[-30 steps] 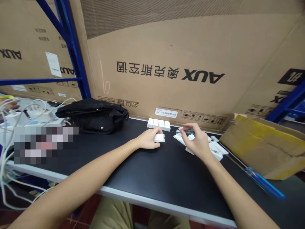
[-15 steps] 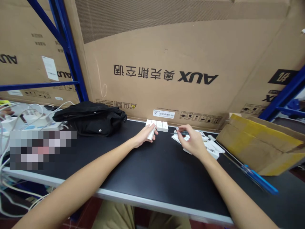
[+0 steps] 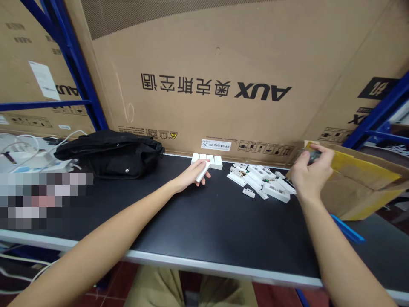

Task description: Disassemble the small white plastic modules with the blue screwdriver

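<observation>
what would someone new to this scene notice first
The huge AUX carton, its lettering upside down, towers behind the black tabletop. Before it, the left hand holds a small white plastic piece near a row of white blocks, with loose white parts heaped to the right. At far right, the right hand holds a partly hidden dark object beside a yellow-taped cardboard box.
</observation>
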Demonstrator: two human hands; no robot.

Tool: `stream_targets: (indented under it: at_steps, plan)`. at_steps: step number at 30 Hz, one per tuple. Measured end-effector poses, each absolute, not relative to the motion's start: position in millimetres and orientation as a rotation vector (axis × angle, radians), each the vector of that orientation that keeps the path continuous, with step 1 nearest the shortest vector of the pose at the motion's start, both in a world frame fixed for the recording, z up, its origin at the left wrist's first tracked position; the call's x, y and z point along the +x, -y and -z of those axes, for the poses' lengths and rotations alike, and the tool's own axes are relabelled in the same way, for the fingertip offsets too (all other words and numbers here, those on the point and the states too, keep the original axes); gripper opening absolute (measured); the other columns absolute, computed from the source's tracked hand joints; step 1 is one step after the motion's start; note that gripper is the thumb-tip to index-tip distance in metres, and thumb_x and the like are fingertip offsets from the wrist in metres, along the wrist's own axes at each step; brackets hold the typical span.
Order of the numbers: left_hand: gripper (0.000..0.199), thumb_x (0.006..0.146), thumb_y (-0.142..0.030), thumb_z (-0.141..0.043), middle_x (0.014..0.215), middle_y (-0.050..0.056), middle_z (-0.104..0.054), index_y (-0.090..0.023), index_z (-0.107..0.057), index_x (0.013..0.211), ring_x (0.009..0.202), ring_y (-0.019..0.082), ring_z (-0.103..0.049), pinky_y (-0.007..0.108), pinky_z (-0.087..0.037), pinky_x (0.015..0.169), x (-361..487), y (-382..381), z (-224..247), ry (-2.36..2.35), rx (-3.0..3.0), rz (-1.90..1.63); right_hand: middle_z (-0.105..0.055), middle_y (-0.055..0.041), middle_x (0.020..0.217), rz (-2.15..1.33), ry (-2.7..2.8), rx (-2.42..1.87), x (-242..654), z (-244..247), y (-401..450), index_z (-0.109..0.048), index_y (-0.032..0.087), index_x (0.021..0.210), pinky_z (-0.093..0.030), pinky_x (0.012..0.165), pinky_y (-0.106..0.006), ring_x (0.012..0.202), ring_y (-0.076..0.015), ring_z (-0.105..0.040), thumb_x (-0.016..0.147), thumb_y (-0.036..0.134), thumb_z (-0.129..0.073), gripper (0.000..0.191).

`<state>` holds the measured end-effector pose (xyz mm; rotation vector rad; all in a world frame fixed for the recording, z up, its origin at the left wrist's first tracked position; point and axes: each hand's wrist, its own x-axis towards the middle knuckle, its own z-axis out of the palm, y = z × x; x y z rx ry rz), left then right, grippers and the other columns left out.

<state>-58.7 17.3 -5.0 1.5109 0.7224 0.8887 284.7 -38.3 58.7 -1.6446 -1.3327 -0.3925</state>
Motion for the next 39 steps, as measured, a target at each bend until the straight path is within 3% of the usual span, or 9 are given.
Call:
stream_targets:
  at_steps: [3,6,8,12,16,21,28,34,39]
  plan:
    - [0.059,0.096,-0.063,-0.042,0.083,0.003,-0.065,-0.021,-0.047,0.137,0.051,0.008,-0.055,0.018,-0.038,0.041,-59,-19,5,-0.687,1.484,-0.881,-0.064,-0.0218,0.118,0.400,1.374,-1.963,296,-54,30,-0.042,0.016,0.137,-0.046,0.089,-0.046,0.106,-0.0361,-0.064,0.097,0.037,-0.027,0.047]
    - [0.058,0.098,-0.061,-0.037,0.078,0.003,-0.065,-0.018,-0.049,0.134,0.044,0.008,-0.052,0.018,-0.034,0.038,-59,-17,3,-0.666,1.471,-0.874,-0.072,-0.0159,0.088,0.229,1.584,-2.136,309,-41,16,-0.066,0.016,0.110,-0.049,0.074,-0.041,0.082,-0.0328,-0.069,0.081,0.031,-0.054,0.035]
    - [0.055,0.099,-0.059,-0.036,0.077,0.004,-0.067,-0.017,-0.051,0.130,0.042,0.008,-0.053,0.018,-0.031,0.037,-59,-16,2,-0.666,1.503,-0.856,-0.073,-0.0162,0.085,0.161,1.699,-2.205,314,-31,8,-0.070,0.017,0.095,-0.049,0.071,-0.039,0.080,-0.0322,-0.069,0.074,0.033,-0.060,0.028]
    - [0.046,0.097,-0.058,-0.041,0.079,0.006,-0.072,-0.017,-0.047,0.119,0.042,0.009,-0.055,0.019,-0.030,0.037,-58,-15,3,-0.697,1.565,-0.859,-0.074,-0.0164,0.088,0.115,1.838,-2.269,317,-21,0,-0.070,0.018,0.085,-0.049,0.069,-0.037,0.084,-0.0327,-0.069,0.074,0.044,-0.060,0.030]
    - [0.039,0.097,-0.057,-0.044,0.080,0.007,-0.073,-0.019,-0.043,0.106,0.042,0.010,-0.056,0.019,-0.029,0.037,-57,-14,3,-0.708,1.567,-0.885,-0.073,-0.0195,0.092,0.138,1.841,-2.328,315,-25,3,-0.071,0.016,0.089,-0.049,0.065,-0.039,0.086,-0.0355,-0.070,0.077,0.051,-0.055,0.040]
    - [0.041,0.096,-0.056,-0.048,0.078,0.008,-0.073,-0.015,-0.051,0.096,0.041,0.009,-0.056,0.020,-0.030,0.037,-57,-12,2,-0.724,1.591,-0.868,-0.073,-0.0211,0.100,0.211,1.752,-2.370,313,-33,11,-0.072,0.017,0.106,-0.050,0.065,-0.041,0.088,-0.0361,-0.070,0.083,0.049,-0.048,0.046]
    - [0.045,0.092,-0.057,-0.056,0.080,0.011,-0.073,-0.012,-0.056,0.097,0.046,0.010,-0.060,0.019,-0.036,0.040,-57,-12,0,-0.735,1.555,-0.850,-0.074,-0.0195,0.097,0.256,1.785,-2.266,288,-38,19,-0.072,0.019,0.101,-0.049,0.063,-0.040,0.086,-0.0364,-0.070,0.083,0.048,-0.048,0.042]
    - [0.044,0.094,-0.055,-0.055,0.085,0.007,-0.071,-0.016,-0.053,0.113,0.060,0.012,-0.068,0.024,-0.053,0.059,-56,-8,0,-0.621,1.290,-0.860,-0.070,-0.0114,0.071,0.256,1.833,-2.020,259,-50,27,-0.067,0.020,0.078,-0.044,0.061,-0.034,0.072,-0.0282,-0.066,0.088,0.045,-0.045,0.034]
    - [0.044,0.099,-0.054,-0.046,0.080,0.008,-0.071,-0.014,-0.057,0.115,0.062,0.014,-0.069,0.024,-0.053,0.059,-51,-7,3,-0.541,1.175,-0.739,-0.066,-0.0007,0.062,0.074,1.898,-1.666,234,-58,38,-0.067,0.022,0.086,-0.042,0.057,-0.028,0.055,-0.0165,-0.058,0.097,0.047,-0.037,0.041]
